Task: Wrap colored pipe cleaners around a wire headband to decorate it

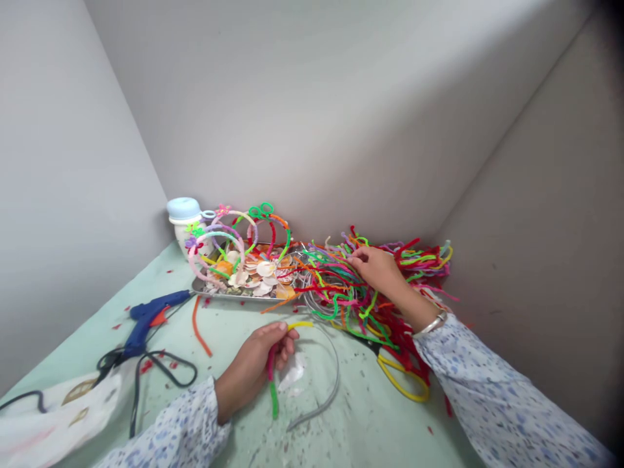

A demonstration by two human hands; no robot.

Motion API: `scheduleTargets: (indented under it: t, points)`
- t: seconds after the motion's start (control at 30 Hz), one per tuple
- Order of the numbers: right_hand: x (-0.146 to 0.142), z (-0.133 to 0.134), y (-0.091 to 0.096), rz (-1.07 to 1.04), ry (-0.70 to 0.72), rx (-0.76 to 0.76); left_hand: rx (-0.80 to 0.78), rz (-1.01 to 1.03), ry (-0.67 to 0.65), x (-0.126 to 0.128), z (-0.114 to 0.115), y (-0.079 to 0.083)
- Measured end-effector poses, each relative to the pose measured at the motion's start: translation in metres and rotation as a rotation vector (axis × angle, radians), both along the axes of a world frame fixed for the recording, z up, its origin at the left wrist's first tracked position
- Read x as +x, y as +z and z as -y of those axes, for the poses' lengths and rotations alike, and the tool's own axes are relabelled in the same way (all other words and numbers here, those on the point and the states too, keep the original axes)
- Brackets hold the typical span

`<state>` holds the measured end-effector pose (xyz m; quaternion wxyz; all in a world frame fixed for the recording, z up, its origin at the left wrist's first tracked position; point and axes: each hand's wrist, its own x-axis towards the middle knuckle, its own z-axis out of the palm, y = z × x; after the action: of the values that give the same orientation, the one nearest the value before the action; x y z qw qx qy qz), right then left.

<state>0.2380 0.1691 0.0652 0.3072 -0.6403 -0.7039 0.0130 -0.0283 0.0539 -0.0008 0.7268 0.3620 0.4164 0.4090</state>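
My left hand [260, 357] is closed around a thin grey headband [335, 377]. Yellow, red and green pipe cleaner covers one side of the band, and its other side is bare and curves to the right. My right hand [377, 265] reaches into a tangled pile of colourful pipe cleaners [336, 286], thumb and forefinger pinched on a strand; its colour is hard to make out. Grey bare headbands [316, 302] lie partly hidden under the pile. A metal tray [244, 298] beside it holds shells and finished wrapped headbands [242, 244].
A blue glue gun [146, 318] with a black cord lies at the left. Yellow-handled scissors [402, 380] rest below the pile. A white jar with a blue lid [184, 209] stands behind the tray. An orange pipe cleaner [199, 328] lies in front. Walls enclose the table.
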Motion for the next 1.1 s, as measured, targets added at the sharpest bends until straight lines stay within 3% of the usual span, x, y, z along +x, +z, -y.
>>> scheduleTargets:
  t: [0.23, 0.47, 0.67, 1.0, 1.1]
  points:
    - [0.012, 0.005, 0.018, -0.229, -0.040, 0.072, -0.011, 0.029, 0.015, 0.000, 0.000, 0.000]
    - [0.011, 0.014, 0.049, -0.794, 0.030, 0.134, -0.002, -0.010, 0.003, 0.001, 0.001, 0.002]
    - [0.019, 0.013, 0.072, -1.165, 0.176, 0.218, 0.011, -0.022, -0.004, 0.001, 0.001, 0.001]
    - [0.023, 0.022, 0.087, -1.397, 0.487, 0.239, 0.067, -0.086, -0.033, 0.003, 0.004, -0.002]
    - [0.029, 0.023, 0.095, -1.448, 0.496, 0.376, 0.128, -0.202, -0.027, 0.006, 0.008, 0.000]
